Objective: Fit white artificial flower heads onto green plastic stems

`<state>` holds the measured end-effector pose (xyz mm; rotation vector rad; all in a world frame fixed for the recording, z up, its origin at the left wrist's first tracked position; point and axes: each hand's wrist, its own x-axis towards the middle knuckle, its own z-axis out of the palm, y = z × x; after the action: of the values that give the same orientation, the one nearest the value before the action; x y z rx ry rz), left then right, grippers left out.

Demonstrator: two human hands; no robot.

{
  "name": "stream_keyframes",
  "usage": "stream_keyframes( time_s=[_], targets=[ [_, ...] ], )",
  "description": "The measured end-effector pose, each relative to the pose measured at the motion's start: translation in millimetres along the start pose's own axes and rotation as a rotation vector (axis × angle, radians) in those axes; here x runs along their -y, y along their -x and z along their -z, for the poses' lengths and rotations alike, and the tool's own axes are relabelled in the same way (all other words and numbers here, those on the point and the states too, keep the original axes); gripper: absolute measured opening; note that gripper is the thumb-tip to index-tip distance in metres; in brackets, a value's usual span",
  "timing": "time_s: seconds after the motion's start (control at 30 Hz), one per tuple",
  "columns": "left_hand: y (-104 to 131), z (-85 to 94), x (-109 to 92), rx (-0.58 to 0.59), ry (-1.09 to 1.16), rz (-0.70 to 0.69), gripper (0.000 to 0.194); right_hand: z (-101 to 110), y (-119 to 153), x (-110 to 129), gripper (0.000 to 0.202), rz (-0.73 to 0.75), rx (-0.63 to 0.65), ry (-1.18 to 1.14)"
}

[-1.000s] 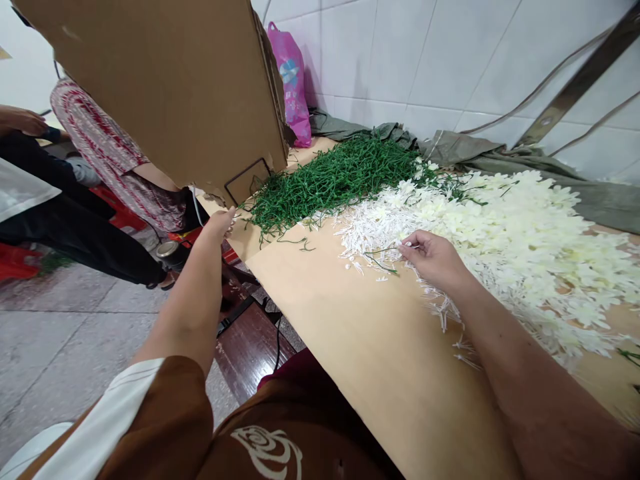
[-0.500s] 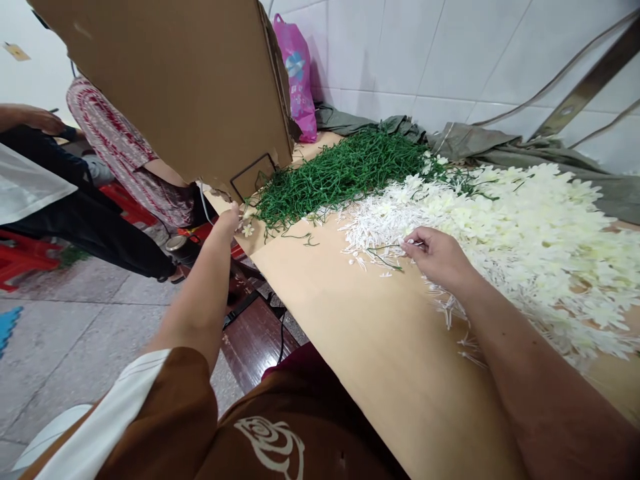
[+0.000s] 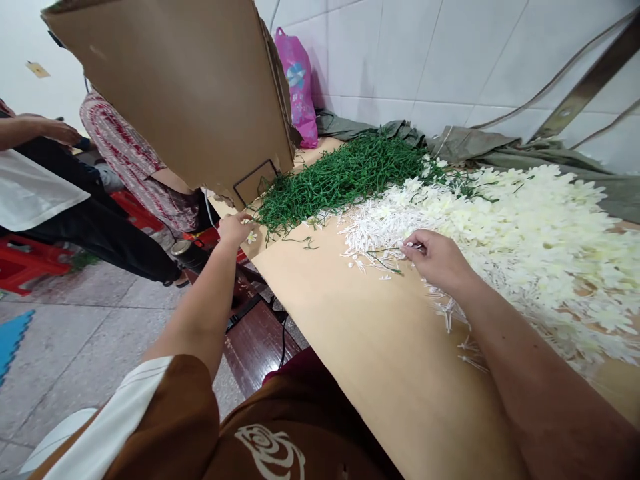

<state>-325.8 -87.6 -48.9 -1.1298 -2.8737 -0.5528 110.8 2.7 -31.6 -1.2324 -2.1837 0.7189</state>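
Note:
My left hand [image 3: 235, 229] is at the left edge of the table, its fingers stretched toward the green stem pile [image 3: 345, 170]. A small pale flower [image 3: 251, 237] lies just beside it. Thumb and forefinger of my right hand [image 3: 440, 260] are pinched together on a thin green stem [image 3: 383, 251], with small white bits at the fingertips. Around that hand are a heap of white stamens [image 3: 373, 227] and, to the right, a large pile of cream artificial flower petals [image 3: 550, 233].
A tall cardboard sheet [image 3: 185, 93] stands at the back left, beside a pink bag [image 3: 300, 87] against the tiled wall. Brown paper board [image 3: 360, 320] covers the table. Other people are at the left, near red stools [image 3: 30, 260]. A dark flask [image 3: 187, 253] stands below the table edge.
My left hand has shifted slightly, its fingers now reaching out toward the green pile. The view has turned a little left. My right hand stays in place with its pinch.

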Motion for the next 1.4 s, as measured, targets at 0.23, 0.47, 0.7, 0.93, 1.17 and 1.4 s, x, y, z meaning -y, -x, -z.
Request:
stream_keyframes(
  time_s=[0.23, 0.47, 0.7, 0.93, 1.17, 1.4],
  targets=[
    [2, 10.9, -18, -0.082, -0.169, -0.035, 0.032, 1, -1, 0, 0.009, -0.031, 0.032, 0.039],
    [1, 44.6, -35, -0.152, -0.209, -0.146, 0.028, 0, -3, -2, 0.01, -0.017, 0.036, 0.033],
    [-8, 33.7, -75, -0.173, -0.04, -0.262, 0.032, -4, -3, -8, 0.011, 0.034, 0.017, 0.034],
    [2, 8.4, -106, -0.048, 0.113, -0.477, 0.036, -4, -3, -7, 0.009, 0.07, -0.015, 0.017],
    [14, 30.8, -99, 0.06, 0.146, -0.446, 0.036, -2, -3, -1, 0.009, 0.014, 0.014, 0.011],
    [54, 58.5, -88, -0.086, 0.045, -0.349, 0.037, 2, -2, 3, 0.01, 0.003, 0.022, -0.05]
  ],
)
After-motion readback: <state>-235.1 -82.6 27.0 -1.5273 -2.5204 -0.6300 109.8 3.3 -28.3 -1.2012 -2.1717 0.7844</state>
